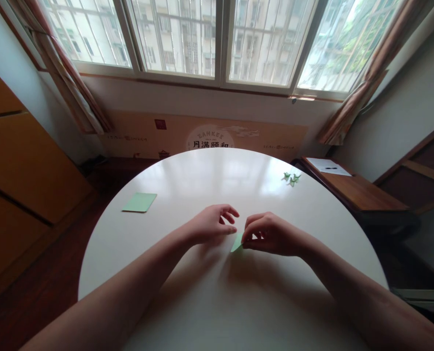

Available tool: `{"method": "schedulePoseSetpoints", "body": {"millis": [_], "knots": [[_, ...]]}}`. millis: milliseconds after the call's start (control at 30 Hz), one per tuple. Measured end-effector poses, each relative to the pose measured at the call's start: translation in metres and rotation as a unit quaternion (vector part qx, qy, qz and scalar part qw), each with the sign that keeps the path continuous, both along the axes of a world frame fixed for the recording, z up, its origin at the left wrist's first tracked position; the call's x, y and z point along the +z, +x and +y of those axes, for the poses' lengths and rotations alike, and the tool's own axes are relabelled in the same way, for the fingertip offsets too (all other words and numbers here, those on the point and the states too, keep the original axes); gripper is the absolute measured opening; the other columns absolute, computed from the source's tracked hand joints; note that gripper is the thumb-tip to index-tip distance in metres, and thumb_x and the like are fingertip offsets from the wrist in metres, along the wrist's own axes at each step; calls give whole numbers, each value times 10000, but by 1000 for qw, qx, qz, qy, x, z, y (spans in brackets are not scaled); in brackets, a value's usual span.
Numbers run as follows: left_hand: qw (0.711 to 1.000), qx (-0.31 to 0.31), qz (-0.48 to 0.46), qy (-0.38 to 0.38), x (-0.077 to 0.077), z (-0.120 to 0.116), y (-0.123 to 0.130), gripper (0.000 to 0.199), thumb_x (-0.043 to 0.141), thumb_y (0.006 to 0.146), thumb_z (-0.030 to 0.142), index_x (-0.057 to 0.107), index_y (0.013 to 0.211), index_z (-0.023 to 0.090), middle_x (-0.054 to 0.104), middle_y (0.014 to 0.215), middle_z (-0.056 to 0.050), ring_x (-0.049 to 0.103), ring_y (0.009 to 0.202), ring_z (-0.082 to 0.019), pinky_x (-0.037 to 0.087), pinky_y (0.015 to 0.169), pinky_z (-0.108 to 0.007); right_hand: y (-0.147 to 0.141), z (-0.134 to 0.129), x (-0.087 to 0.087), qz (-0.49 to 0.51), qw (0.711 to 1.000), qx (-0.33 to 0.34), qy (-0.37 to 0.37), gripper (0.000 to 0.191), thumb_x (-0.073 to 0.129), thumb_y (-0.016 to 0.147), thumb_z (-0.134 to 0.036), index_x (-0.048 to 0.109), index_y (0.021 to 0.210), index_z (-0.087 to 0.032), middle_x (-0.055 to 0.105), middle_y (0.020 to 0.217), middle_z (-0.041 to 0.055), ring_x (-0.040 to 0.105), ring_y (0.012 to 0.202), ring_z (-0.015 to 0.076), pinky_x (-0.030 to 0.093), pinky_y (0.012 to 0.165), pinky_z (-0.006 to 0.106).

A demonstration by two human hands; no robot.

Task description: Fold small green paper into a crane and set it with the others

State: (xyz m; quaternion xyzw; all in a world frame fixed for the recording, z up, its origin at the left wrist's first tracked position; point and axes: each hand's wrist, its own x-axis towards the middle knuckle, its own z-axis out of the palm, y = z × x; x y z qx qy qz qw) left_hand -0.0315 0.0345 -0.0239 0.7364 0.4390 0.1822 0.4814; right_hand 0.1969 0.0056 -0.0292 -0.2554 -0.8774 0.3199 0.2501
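Note:
A small piece of green paper [236,242] is at the middle of the white round table [187,312]. My right hand [266,234] pinches its right edge between thumb and finger. Just left of the paper, my left hand [219,223] hovers with its fingers apart and holds nothing. Farther left on the table lies a square stack of green paper [140,202]. Several small folded green paper shapes [292,179] sit together near the table's back right edge.
Beyond the table's right edge stands a wooden side table [359,192] with a white sheet [326,166] and a dark pen on it. Orange-brown cabinets [23,180] are at the left. A window with curtains is behind the table.

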Motion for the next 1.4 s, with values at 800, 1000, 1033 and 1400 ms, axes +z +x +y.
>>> {"method": "schedulePoseSetpoints", "body": {"millis": [800,1000,1033,1400], "knots": [[921,-245,65,295,-6,-2,6,173,799,780,217,789,945,268,743,1104,-1,637,1021,-205,433,948,-340,5,0,14,-162,982,36,-94,170,644,931,-217,786,1024,-221,780,993,34,701,820,164,484,738,252],[923,-246,67,288,-4,-1,7,167,779,777,224,777,942,252,735,1146,-19,632,1061,-229,433,968,-355,3,-2,14,-190,978,14,-87,239,596,899,-123,757,1050,-215,778,1008,26,700,864,186,468,746,262],[923,-247,67,289,-4,-1,7,166,776,775,222,775,939,248,731,1153,-22,630,1064,-229,433,969,-356,2,-3,15,-196,977,10,-84,241,589,896,-120,752,1046,-215,777,1010,25,698,868,188,464,742,262],[928,-244,54,276,-4,-1,9,134,731,791,174,770,908,226,717,1169,-52,625,1108,-251,454,991,-360,-4,-12,14,-238,970,-46,-25,156,555,898,-148,699,916,-204,751,952,31,665,808,183,401,669,266]]}}
